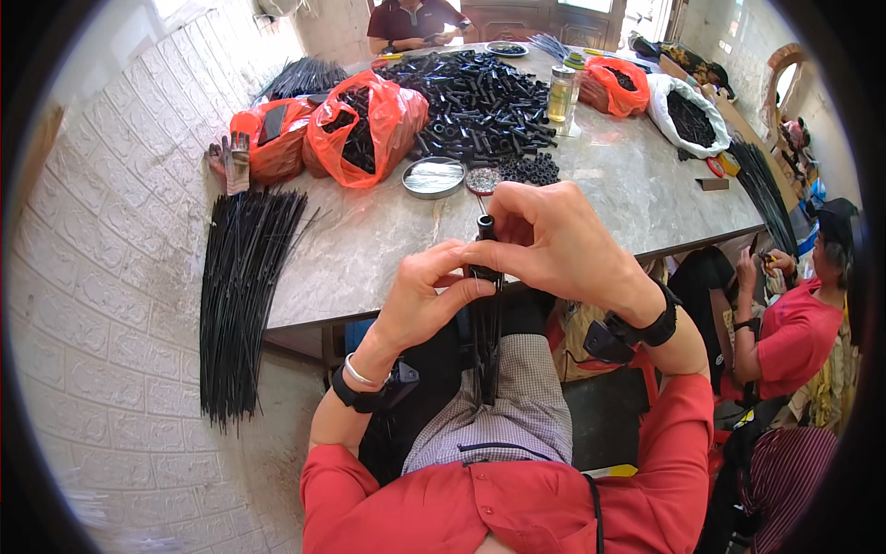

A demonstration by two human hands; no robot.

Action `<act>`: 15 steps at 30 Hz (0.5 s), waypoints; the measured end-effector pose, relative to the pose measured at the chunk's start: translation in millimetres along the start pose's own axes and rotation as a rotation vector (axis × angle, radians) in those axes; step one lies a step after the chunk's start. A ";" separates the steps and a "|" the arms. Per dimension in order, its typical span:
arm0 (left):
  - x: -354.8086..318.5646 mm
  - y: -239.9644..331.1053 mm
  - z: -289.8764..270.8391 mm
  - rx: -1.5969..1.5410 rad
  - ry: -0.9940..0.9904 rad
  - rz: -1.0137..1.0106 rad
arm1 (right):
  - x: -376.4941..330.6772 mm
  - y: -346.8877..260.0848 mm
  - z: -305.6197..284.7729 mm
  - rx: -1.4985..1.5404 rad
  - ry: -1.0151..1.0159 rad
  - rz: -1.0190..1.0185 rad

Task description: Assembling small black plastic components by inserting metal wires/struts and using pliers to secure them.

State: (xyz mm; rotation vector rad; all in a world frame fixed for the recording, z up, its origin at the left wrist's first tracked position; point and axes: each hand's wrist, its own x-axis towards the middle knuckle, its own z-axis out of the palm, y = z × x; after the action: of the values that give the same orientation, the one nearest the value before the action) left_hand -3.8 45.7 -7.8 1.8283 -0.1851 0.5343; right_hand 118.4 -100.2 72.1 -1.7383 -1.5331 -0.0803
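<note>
Black tube [485, 227] stands between our two hands, in view across the near edge of the table [637, 189], its ringed mouth toward 12 o'clock and its long axis running down to 6, in line with the black strands [486, 346] that hang below it toward our lap [531, 397]. How steeply it leans toward or away from us, we cannot tell. Our left hand [426, 294] comes from about 8 o'clock, thumb and finger pinching low, around where tube and strands meet. Our right hand [561, 238] comes from 3 o'clock, its thumb laid across the tube and its bent fingers beside the mouth, so we judge it the nearer hand to that upper end; whether those fingertips also pinch something small, we cannot tell. The relation that matters most, as we judge it, is this one line from mouth to strands, with the left grip beneath the right. Beyond the mouth, a dish of pale pins [434, 178] lies at 11 o'clock and small black rings [529, 170] at 1.
</note>
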 end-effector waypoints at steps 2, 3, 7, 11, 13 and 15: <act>0.7 0.3 -0.8 0.005 -0.015 -0.007 | -0.5 0.7 -0.6 0.012 -0.007 0.007; 1.3 -0.6 -1.8 0.020 -0.027 -0.003 | -1.1 1.4 0.0 0.012 -0.006 0.007; 0.5 -4.0 -4.8 0.037 -0.045 0.009 | -4.1 0.4 2.2 0.059 0.013 0.049; 3.3 -0.6 -1.1 0.022 -0.027 0.000 | -10.9 13.7 3.4 0.234 0.010 0.171; 3.3 -5.0 -1.4 -0.035 -0.001 0.023 | -14.4 16.9 2.4 0.337 -0.015 0.204; 1.2 -7.4 -1.7 -0.039 0.002 -0.012 | -20.8 22.5 0.9 0.439 -0.038 0.239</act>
State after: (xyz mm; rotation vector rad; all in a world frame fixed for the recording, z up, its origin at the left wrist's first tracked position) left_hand -0.3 49.8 -13.3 1.7895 -0.1822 0.5213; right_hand 131.8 -115.2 49.0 -1.5551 -1.2424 0.3851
